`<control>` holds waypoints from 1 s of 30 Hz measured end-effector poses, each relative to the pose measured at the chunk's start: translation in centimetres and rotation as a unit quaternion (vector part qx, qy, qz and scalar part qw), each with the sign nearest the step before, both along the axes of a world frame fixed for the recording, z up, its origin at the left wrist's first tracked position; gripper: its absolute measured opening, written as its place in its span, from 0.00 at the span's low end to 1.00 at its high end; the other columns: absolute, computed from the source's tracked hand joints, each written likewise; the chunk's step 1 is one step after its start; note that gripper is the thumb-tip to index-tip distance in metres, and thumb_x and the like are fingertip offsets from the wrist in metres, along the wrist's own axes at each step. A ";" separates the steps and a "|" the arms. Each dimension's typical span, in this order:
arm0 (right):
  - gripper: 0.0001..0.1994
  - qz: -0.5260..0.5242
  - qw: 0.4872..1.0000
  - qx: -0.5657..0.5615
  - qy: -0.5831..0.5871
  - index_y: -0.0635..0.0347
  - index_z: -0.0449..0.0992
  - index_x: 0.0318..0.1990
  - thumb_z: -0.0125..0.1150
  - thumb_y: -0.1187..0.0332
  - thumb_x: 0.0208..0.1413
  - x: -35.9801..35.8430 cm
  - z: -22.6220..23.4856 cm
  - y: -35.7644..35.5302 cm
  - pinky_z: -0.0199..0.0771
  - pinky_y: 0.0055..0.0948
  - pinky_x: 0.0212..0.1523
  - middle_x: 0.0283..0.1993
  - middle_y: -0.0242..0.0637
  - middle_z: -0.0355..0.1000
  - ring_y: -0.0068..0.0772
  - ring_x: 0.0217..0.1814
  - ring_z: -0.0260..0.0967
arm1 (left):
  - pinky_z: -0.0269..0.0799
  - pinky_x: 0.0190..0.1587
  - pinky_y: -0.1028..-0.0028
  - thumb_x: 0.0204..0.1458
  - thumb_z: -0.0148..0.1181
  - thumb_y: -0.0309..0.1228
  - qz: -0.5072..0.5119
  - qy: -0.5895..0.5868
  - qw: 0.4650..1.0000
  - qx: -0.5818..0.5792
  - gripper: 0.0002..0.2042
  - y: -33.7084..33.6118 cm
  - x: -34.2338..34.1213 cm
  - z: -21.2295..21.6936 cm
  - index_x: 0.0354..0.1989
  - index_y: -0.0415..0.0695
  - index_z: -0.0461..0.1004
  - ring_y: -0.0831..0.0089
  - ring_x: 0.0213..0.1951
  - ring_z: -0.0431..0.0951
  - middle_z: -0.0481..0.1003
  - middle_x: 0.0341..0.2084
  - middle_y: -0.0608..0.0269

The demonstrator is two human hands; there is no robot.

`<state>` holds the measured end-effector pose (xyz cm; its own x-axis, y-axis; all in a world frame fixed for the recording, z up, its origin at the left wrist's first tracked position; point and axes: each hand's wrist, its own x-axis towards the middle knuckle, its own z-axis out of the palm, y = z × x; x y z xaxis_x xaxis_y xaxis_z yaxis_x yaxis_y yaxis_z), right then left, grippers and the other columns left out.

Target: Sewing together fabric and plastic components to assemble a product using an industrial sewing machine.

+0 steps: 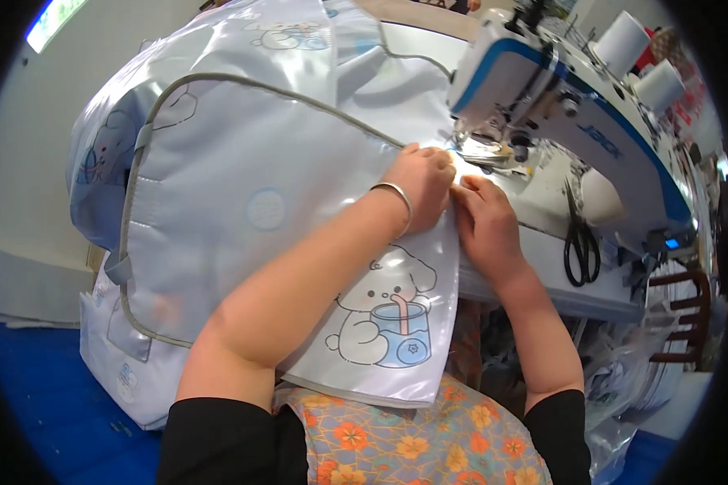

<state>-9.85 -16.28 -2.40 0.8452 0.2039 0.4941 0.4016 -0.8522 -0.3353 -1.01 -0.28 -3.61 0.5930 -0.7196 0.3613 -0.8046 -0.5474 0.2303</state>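
A large sheet of shiny pale fabric (243, 162), edged in grey-green binding and printed with a cartoon puppy and a drink cup, spreads across the left and hangs over my lap. My left hand (423, 182), with a bangle at its wrist, pinches the fabric's right edge close to the sewing machine's needle area. Just right of it, my right hand (485, 218) has its thumb and fingers closed on the same edge. Beyond both hands, the white and blue sewing machine (534, 89) has its lit presser foot area. The needle itself is too small to make out.
Black-handled scissors (581, 250) lie on the machine table to the right. White thread cones (623, 42) stand behind the machine. More folded pale fabric (105, 347) hangs at left over a blue floor (32, 388). A brown chair (687, 315) stands at right.
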 end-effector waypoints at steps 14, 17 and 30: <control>0.13 0.005 0.999 -0.020 0.029 0.60 0.77 0.47 0.59 0.76 0.53 1.0 0.9 -2.1 0.73 0.42 0.48 0.42 0.40 0.74 0.47 0.46 0.71 | 0.56 0.67 0.55 0.55 0.53 0.34 0.032 0.031 0.998 0.032 0.19 0.1 -1.4 0.6 0.53 0.40 0.74 0.60 0.63 0.67 0.71 0.55 0.52; 0.13 -0.008 0.999 -0.034 0.000 0.55 0.80 0.46 0.60 0.74 0.53 2.3 0.7 -2.5 0.72 0.41 0.43 0.35 0.37 0.70 0.43 0.42 0.70 | 0.57 0.67 0.55 0.54 0.54 0.34 0.021 0.029 0.999 0.014 0.19 0.2 -1.3 0.4 0.53 0.40 0.74 0.58 0.63 0.67 0.71 0.56 0.51; 0.06 -0.022 0.997 -0.076 -0.026 0.54 0.80 0.39 0.60 0.69 0.56 3.4 -0.1 -2.1 0.71 0.39 0.40 0.33 0.37 0.68 0.41 0.39 0.69 | 0.63 0.61 0.60 0.50 0.56 0.29 -0.013 -0.003 1.000 -0.016 0.18 0.3 -1.0 0.9 0.50 0.36 0.75 0.57 0.56 0.70 0.74 0.48 0.51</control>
<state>-6.40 -18.41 -2.48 0.8288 0.2421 0.5044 0.3756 -0.9089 -0.1810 -2.05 0.01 -2.74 0.5717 -0.7235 0.3869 -0.8201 -0.5184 0.2425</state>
